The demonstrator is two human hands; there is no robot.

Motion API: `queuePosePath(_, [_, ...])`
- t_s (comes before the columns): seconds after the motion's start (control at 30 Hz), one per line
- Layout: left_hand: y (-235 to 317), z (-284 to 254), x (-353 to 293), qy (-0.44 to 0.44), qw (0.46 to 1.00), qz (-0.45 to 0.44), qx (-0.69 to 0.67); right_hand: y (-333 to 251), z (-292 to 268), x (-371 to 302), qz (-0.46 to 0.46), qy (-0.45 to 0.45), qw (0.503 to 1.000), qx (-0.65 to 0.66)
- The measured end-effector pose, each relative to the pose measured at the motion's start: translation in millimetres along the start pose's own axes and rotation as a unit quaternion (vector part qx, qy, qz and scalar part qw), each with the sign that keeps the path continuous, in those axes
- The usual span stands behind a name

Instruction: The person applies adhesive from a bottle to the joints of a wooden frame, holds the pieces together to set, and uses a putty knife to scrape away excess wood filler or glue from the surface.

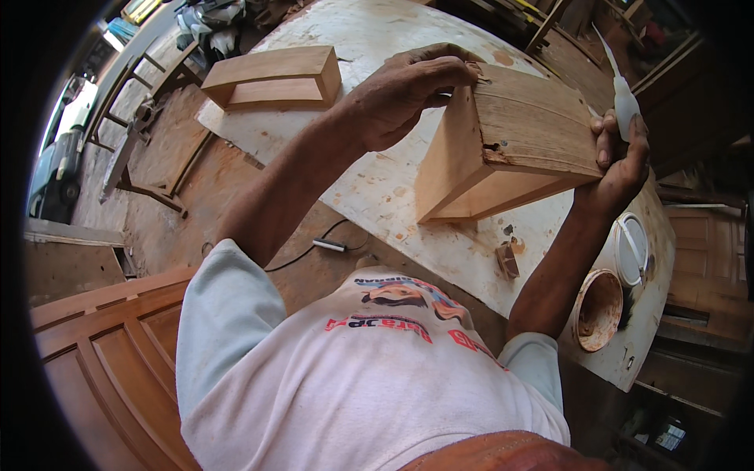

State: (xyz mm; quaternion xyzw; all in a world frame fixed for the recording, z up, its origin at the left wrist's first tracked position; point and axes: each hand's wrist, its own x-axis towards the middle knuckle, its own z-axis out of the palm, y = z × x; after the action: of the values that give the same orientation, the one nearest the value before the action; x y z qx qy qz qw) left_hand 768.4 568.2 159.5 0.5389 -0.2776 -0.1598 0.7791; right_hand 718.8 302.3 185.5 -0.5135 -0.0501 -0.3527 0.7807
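An open wooden box frame [534, 118] stands tilted over the white worktable [377, 196]. Its upper board has a chipped, dark-edged hole near one corner. My left hand [412, 90] is closed on the box's upper left corner, fingertips pressed to the wood. At the box's right end my right hand [624, 157] holds a small white squeeze bottle [626, 106], its long thin nozzle pointing up. Fingers of that hand also rest against the board's edge. The far side of the box is hidden.
Another wooden box frame [275, 76] lies at the table's far left. To the right are a lidded white tub [631, 247] and a stained open bucket [598, 308]. A small wood block [506, 261] sits near the front edge. A panelled wooden door [118, 353] is at lower left.
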Motion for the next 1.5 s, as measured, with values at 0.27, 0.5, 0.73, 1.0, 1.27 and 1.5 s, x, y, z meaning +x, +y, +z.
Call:
queuePosePath(0.27, [-18.9,-9.6,6.8,-0.020,0.992,-0.014,-0.126,-3.7,-1.7,-2.9,-0.009,0.001,0.999,-0.036])
queuePosePath(0.5, [-17.0,-13.0,9.0,-0.052,0.995,0.018,-0.079,0.0,-0.4,0.3,-0.015,0.001,0.999,-0.029])
queuePosePath(0.73, [-12.7,3.3,8.4,0.036,0.995,0.046,0.076,1.7,-10.0,1.8,-0.022,-0.037,0.999,0.014])
queuePosePath(1.0, [-8.9,4.4,1.1,0.036,0.987,0.118,0.105,1.1,-8.0,0.8,-0.021,-0.019,0.999,-0.015])
queuePosePath(1.27, [-13.5,12.9,-16.6,0.092,0.920,0.282,0.258,2.9,-5.3,2.5,-0.024,-0.016,0.999,-0.023])
queuePosePath(1.5, [-19.2,19.9,-18.2,0.138,0.932,0.274,0.193,4.3,-8.3,3.4,-0.016,-0.020,1.000,0.002])
